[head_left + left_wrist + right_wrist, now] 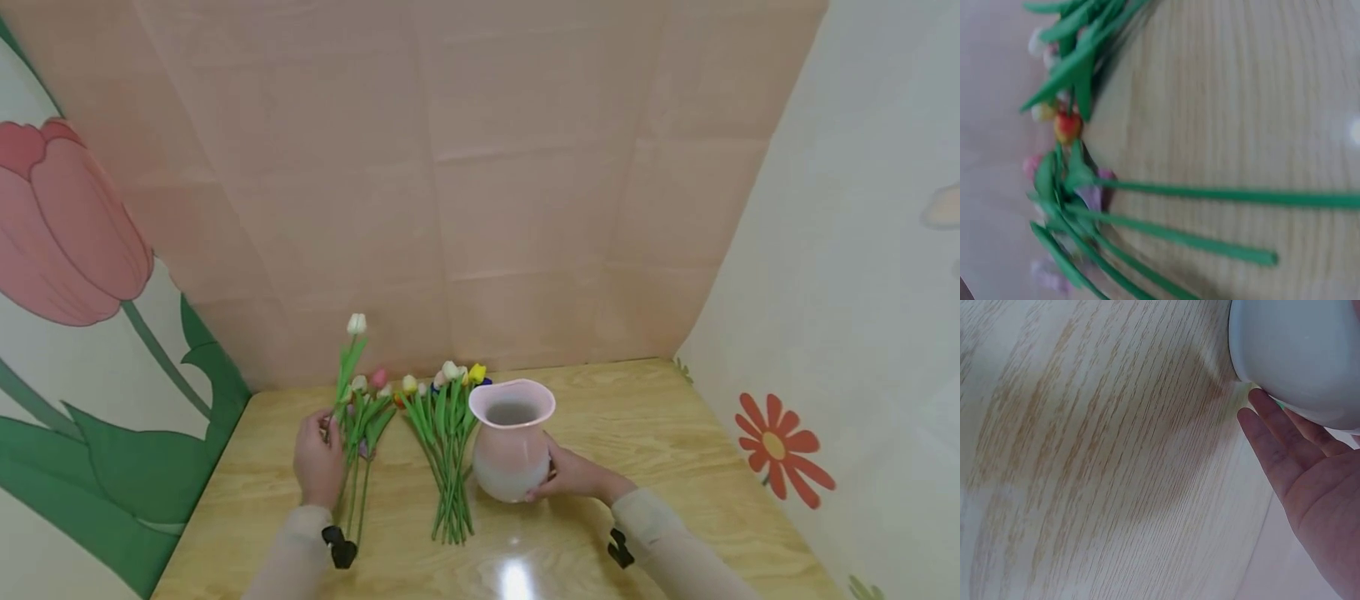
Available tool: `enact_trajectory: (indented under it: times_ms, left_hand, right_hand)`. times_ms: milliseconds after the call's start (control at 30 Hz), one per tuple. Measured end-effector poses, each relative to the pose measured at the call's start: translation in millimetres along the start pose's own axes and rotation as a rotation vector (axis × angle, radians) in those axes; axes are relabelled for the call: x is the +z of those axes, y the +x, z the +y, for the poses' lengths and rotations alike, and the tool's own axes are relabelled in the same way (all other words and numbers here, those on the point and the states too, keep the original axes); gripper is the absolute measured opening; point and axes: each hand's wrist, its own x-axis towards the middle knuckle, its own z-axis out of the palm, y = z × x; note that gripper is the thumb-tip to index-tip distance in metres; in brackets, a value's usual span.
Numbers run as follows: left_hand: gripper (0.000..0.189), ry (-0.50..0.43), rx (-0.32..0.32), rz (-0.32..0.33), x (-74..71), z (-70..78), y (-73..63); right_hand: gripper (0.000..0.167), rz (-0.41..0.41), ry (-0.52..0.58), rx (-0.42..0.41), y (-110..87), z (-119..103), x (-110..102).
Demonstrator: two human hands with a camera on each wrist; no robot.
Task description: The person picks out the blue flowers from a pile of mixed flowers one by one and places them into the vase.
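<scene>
On the table [600, 408] lies a bunch of tulips [448, 467]; just right of it is the vase [510, 462], gripped by the right hand [579, 475], fingers and thumb round its side. The left hand [318, 460] pinches a white tulip [349, 364] by its stem, bloom up.

Right of the right hand's [581, 477] fingers, bare tabletop [675, 450] gives passage as far as the side wall [847, 292]; immediately left of them the vase [512, 460] blocks the way. Above the left hand's [318, 462] fingers juts a white tulip [357, 324]; rightward, loose tulips [362, 412] crowd close, then a narrow passable strip before the tulip bunch [451, 467].
</scene>
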Motion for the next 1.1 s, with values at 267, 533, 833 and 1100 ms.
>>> enact_trajectory:
  times_ms: [267, 533, 833, 1100]
  left_hand:
    - [0.014, 0.143, -0.051, -0.053, -12.1, -23.6, -3.9]
    - [0.013, 0.240, -0.122, -0.202, -17.7, -32.5, -13.4]
    - [0.012, 0.326, -0.266, -0.499, -13.3, -36.4, -15.5]
    - [0.018, 0.298, -0.274, -0.556, -11.3, -38.2, -14.4]
  right_hand:
    - [0.104, 0.004, 0.018, -0.013, -0.8, -0.6, -0.3]
    - [0.103, -0.005, 0.020, 0.008, -2.1, -2.3, 2.0]
    - [0.106, 0.004, 0.010, -0.003, -0.7, -2.1, 1.3]
    - [0.103, 0.000, 0.010, -0.013, -1.4, 1.1, 1.4]
